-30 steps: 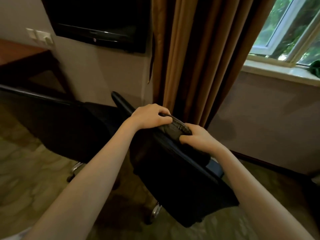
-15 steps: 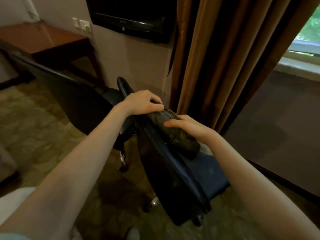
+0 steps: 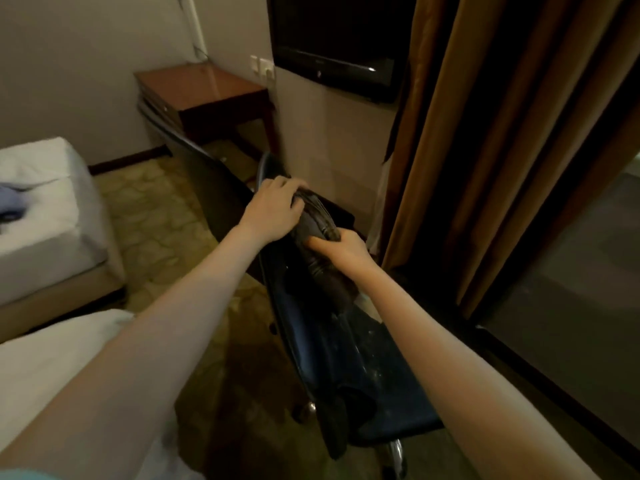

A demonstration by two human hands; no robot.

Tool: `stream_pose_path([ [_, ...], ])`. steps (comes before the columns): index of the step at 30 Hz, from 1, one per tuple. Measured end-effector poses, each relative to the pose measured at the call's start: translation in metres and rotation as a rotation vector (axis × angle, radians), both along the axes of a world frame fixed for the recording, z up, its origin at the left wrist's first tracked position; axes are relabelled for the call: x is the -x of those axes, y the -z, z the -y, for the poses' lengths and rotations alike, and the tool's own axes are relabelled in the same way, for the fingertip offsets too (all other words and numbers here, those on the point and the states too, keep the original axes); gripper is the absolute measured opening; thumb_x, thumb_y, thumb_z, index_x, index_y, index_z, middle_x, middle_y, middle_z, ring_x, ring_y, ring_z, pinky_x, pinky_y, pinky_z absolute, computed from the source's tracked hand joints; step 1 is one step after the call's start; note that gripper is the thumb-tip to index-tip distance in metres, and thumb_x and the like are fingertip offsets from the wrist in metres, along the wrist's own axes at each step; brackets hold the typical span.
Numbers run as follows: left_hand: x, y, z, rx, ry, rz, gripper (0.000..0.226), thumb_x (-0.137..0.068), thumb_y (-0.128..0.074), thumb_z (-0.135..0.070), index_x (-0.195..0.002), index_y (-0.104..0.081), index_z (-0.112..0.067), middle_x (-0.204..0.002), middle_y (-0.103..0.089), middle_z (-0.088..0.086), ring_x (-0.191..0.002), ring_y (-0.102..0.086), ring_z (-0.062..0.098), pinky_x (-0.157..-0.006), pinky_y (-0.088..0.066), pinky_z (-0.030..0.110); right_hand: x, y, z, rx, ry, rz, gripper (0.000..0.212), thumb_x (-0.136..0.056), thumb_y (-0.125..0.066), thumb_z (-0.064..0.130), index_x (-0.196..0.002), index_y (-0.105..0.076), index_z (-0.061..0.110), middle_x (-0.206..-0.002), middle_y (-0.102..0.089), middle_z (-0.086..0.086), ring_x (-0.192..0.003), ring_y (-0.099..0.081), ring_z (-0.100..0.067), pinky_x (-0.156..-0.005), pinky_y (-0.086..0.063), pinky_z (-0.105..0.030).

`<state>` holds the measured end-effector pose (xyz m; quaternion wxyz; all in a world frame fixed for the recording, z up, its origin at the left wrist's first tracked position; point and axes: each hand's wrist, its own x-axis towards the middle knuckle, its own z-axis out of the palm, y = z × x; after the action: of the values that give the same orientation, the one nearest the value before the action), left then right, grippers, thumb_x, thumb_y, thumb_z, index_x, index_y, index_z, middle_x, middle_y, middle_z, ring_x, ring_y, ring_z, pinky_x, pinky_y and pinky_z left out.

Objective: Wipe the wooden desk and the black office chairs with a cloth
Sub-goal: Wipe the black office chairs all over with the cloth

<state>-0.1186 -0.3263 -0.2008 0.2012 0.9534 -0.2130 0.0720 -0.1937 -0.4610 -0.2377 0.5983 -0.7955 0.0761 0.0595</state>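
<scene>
**View swung left, desk and bed brought into frame**

Since the earlier frame the view was turned to the left: the window was lost from sight, the wooden desk was brought fully into view against the far wall, and a white bed was revealed at the left edge. Both hands were kept on the same spot at the top of the chair back.

The left hand was seen clamped over the upper end of a dark cloth, its fingers curled over the top edge of the backrest of the black office chair. The right hand was closed round the cloth just below, with the thumb laid on the near side and the fingers wrapped over the far side. The cloth was bunched into a ridged roll and draped along the backrest edge, between and beneath the two hands.

The chair was stood beside a brown curtain, its seat turned towards the lower right. A second black chair was placed behind it, between it and the desk. The desk was set in the corner, well apart from the hands, under wall sockets and beside a wall-mounted television. A blue item was left on the bed, and patterned carpet was spread between bed and chairs
</scene>
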Motion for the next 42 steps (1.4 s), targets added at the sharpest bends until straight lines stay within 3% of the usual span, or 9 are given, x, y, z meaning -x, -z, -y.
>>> stream_pose_path([
  [5, -0.008, 0.000, -0.004, 0.245, -0.166, -0.079, 0.036, -0.097, -0.032, -0.005, -0.129, -0.046, -0.015, -0.140, -0.036, 0.007, -0.130, -0.032, 0.029, -0.105, -0.037, 0.041, -0.008, 0.017, 0.017, -0.317, 0.164, -0.020, 0.013, -0.081, -0.073, 0.027, -0.087, -0.061, 0.025, -0.102, -0.068, -0.002, -0.087, -0.063, -0.013, -0.074, -0.051, -0.026],
  [8, -0.008, -0.001, -0.001, 0.279, -0.209, -0.107, 0.051, -0.088, -0.036, 0.009, -0.132, -0.043, -0.015, -0.137, -0.039, 0.005, -0.128, -0.034, 0.024, -0.102, -0.039, 0.037, -0.021, 0.010, 0.019, -0.310, 0.164, 0.082, 0.023, -0.083, -0.071, 0.027, -0.103, -0.062, 0.023, -0.101, -0.066, 0.005, -0.096, -0.062, -0.014, -0.079, -0.049, -0.025],
  [13, 0.002, -0.002, 0.000, 0.604, -0.389, -0.100, 0.044, -0.088, -0.037, 0.011, -0.123, -0.045, -0.016, -0.124, -0.049, 0.003, -0.105, -0.048, 0.015, -0.071, -0.042, 0.021, -0.041, -0.005, -0.007, -0.019, -0.076, 0.272, 0.036, -0.086, -0.066, 0.030, -0.119, -0.057, 0.020, -0.111, -0.064, 0.004, -0.104, -0.059, -0.013, -0.088, -0.049, -0.028],
  [21, 0.059, 0.013, -0.006, 0.683, -0.834, 0.006, 0.025, -0.091, -0.051, -0.009, -0.113, -0.057, -0.017, -0.111, -0.056, 0.006, -0.097, -0.055, 0.021, -0.080, -0.041, 0.026, -0.043, -0.016, 0.006, 0.238, -0.341, 0.430, 0.043, -0.082, -0.068, 0.021, -0.124, -0.059, 0.016, -0.117, -0.060, -0.002, -0.108, -0.057, -0.022, -0.090, -0.048, -0.038],
  [25, 0.095, 0.010, -0.006, 1.138, -0.952, -0.163, 0.037, -0.086, -0.037, 0.008, -0.106, -0.054, -0.018, -0.084, -0.057, 0.007, -0.068, -0.053, 0.019, -0.058, -0.043, 0.028, -0.011, -0.016, 0.001, 0.250, -0.463, 0.611, 0.047, -0.082, -0.068, 0.013, -0.128, -0.058, 0.013, -0.117, -0.055, -0.001, -0.106, -0.054, -0.020, -0.086, -0.044, -0.028],
  [29, 0.131, 0.012, -0.004, 1.318, -0.906, -0.364, 0.031, -0.088, -0.034, 0.011, -0.096, -0.060, -0.004, -0.076, -0.055, 0.010, -0.064, -0.050, 0.017, -0.059, -0.043, 0.024, 0.017, -0.014, 0.003, 0.266, -0.579, 0.731, 0.044, -0.081, -0.067, 0.010, -0.124, -0.061, 0.013, -0.116, -0.056, -0.003, -0.106, -0.054, -0.023, -0.091, -0.046, -0.037],
  [34, 0.143, 0.030, 0.005, 1.187, -1.016, -0.276, 0.030, -0.092, -0.041, -0.015, -0.114, -0.060, -0.006, -0.112, -0.063, 0.012, -0.105, -0.059, 0.030, -0.098, -0.047, 0.043, 0.045, 0.002, 0.015, 0.093, -0.605, 0.651, 0.049, -0.078, -0.068, 0.000, -0.125, -0.059, 0.008, -0.107, -0.049, 0.007, -0.102, -0.052, -0.010, -0.090, -0.038, -0.010],
  [38, 0.151, 0.026, 0.008, 0.972, -1.026, -0.153, 0.023, -0.093, -0.038, -0.008, -0.105, -0.058, -0.010, -0.101, -0.059, 0.006, -0.098, -0.055, 0.023, -0.085, -0.043, 0.033, 0.057, 0.009, 0.022, 0.058, -0.600, 0.572, 0.049, -0.078, -0.069, -0.002, -0.125, -0.058, 0.004, -0.107, -0.049, 0.008, -0.098, -0.049, -0.004, -0.085, -0.035, 0.001],
  [42, 0.161, 0.024, 0.014, 0.922, -0.899, -0.150, 0.026, -0.092, -0.034, -0.001, -0.092, -0.051, -0.021, -0.088, -0.058, -0.001, -0.089, -0.056, 0.024, -0.079, -0.045, 0.036, 0.067, 0.019, 0.039, -0.041, -0.643, 0.480, 0.041, -0.073, -0.070, -0.006, -0.111, -0.067, 0.009, -0.097, -0.055, 0.009, -0.089, -0.055, 0.000, -0.083, -0.041, -0.006],
])
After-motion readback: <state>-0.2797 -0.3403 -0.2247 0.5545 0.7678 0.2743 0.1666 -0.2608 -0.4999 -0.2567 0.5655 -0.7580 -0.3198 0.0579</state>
